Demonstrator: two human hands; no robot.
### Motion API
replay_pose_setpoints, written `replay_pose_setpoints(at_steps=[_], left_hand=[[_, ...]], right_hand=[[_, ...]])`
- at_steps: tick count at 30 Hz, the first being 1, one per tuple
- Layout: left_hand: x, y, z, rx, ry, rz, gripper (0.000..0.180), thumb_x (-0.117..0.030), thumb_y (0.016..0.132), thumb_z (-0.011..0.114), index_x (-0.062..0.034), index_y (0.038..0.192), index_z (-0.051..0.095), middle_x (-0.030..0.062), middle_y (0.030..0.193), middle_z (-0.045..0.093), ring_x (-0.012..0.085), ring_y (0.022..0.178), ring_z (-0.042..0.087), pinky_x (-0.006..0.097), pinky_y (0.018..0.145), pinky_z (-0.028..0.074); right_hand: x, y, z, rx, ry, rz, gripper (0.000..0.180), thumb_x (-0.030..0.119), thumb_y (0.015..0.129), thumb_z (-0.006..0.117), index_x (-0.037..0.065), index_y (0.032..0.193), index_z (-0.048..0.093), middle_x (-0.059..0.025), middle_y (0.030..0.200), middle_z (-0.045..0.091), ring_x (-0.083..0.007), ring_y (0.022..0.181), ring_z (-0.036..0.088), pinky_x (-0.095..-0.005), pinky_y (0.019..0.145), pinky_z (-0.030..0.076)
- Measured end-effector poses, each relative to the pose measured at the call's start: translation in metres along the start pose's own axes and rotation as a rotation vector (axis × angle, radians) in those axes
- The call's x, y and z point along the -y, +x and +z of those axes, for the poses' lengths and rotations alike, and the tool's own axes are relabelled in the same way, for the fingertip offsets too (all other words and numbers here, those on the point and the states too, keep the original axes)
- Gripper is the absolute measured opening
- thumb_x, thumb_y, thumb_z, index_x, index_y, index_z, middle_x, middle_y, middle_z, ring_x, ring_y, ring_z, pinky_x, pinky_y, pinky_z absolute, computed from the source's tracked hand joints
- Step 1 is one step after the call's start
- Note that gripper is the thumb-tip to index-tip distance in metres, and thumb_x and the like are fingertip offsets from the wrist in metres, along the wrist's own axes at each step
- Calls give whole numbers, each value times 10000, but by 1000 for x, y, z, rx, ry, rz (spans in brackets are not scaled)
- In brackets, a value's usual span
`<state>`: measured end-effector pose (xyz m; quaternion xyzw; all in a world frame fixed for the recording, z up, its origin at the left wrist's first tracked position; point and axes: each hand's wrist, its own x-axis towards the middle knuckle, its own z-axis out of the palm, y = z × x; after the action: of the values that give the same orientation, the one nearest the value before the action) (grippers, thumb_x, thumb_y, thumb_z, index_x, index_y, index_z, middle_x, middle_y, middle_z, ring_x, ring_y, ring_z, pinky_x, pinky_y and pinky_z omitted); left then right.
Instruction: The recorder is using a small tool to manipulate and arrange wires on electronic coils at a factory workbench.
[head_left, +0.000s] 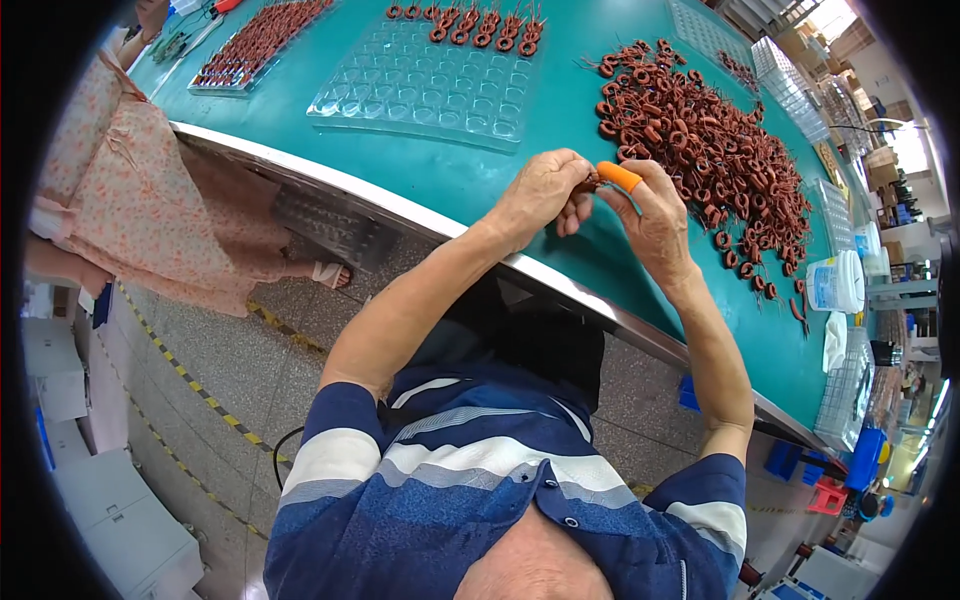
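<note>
Over the near edge of the green table (420, 165), my two hands meet at a small reddish-brown wire-wound ring coil (591, 182). My left hand (545, 195) pinches it, its fingers curled and partly covering it. From the other side my right hand (652, 212) closes thumb and forefinger on it, with an orange finger cot (619, 176) on one finger. Just beyond lies a large heap of similar ring coils (690, 130), their thin wire ends sticking out. Farther left, a clear plastic tray (420, 90) with round pockets has coils along its far rows.
A second tray filled with coils (255, 45) lies at the far left. Beside it stands a person in a pink floral garment (150, 190). On the right are a white tub (836, 283), another clear tray (712, 35) and a wire basket (846, 390).
</note>
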<state>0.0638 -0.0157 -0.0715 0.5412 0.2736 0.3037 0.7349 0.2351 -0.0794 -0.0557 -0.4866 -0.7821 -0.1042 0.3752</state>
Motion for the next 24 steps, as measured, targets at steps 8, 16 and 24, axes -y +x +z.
replay_pose_setpoints(at_steps=[8, 16, 24], left_hand=[[11, -18, -4, 167, -117, 90, 224, -253, 989, 491, -46, 1075, 480, 52, 832, 565, 115, 663, 584, 235, 571, 481], [4, -19, -3, 31, 404, 495, 253, -133, 913, 624, -79, 1125, 497, 15, 843, 565, 77, 649, 525, 218, 557, 439], [-17, -23, -7, 192, 383, 337, 258, -107, 890, 634, -60, 1133, 562, 2, 711, 567, 68, 586, 510, 219, 531, 426]], right_hand=[[24, 1, -5, 149, 390, 660, 229, 222, 919, 617, 24, 1000, 699, -68, 728, 648, -90, 676, 592, -255, 582, 456], [18, -5, 3, 72, 572, 724, 268, 262, 932, 608, 20, 1004, 698, 35, 756, 615, -48, 700, 511, -208, 633, 410], [20, -8, 1, 21, 701, 785, 242, 238, 916, 626, 12, 958, 697, -2, 832, 636, -64, 749, 531, -227, 682, 416]])
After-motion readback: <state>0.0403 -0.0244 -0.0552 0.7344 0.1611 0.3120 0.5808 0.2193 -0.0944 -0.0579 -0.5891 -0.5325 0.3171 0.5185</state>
